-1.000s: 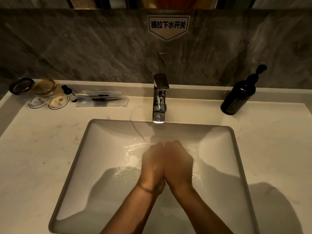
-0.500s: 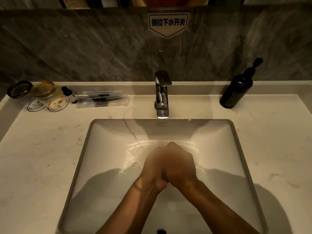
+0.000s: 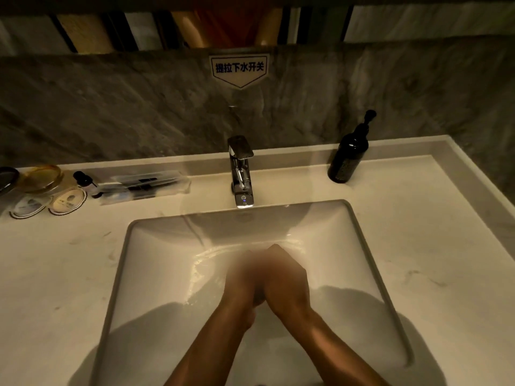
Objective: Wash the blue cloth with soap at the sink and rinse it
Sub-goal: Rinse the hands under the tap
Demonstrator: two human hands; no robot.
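My left hand [image 3: 245,277] and right hand [image 3: 287,277] press together low in the sink [image 3: 122,274], blurred; I cannot tell how the fingers lie; the blue cloth isn't visible, perhaps bunched between my palms; I should rub under the tap [image 3: 241,174] just ahead, soap bottle [image 3: 347,157] ahead-right.

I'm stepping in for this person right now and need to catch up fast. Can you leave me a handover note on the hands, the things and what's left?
Left hand and right hand: pressed together low in the sink, blurred; whether they hold anything cannot be told.
Blue cloth: not visible.
Soap pump bottle: upright on the counter, back right.
Faucet: no stream seen; basin looks wet.
Done: cannot be judged.
Left: find the cloth, soap it, rinse it.
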